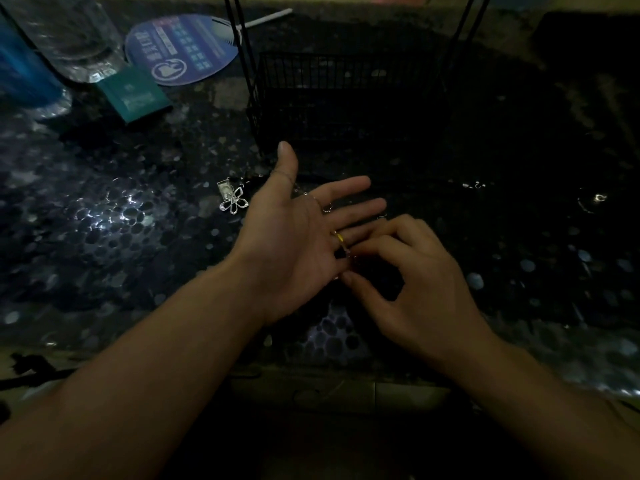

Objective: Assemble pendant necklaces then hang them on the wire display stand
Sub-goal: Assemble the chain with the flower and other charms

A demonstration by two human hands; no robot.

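A chain point(294, 188), thin and pale, lies draped across my left hand point(298, 233), running from the thumb over the palm toward the fingers. That hand is held flat, palm up, fingers straight, just above the dark speckled worktop point(104, 237). My right hand point(408, 278) sits against its ring and little fingers, thumb and forefinger curled as if pinching something tiny; the light is too dim to tell what, or whether they grip it at all. A flower pendant point(235, 202) lies on the worktop just left of my left hand. The stand point(346, 88), black wire, is behind, nothing visibly hung on it. I judge I am still assembling; next calls for a fine pinch to thread the pendant onto the chain.
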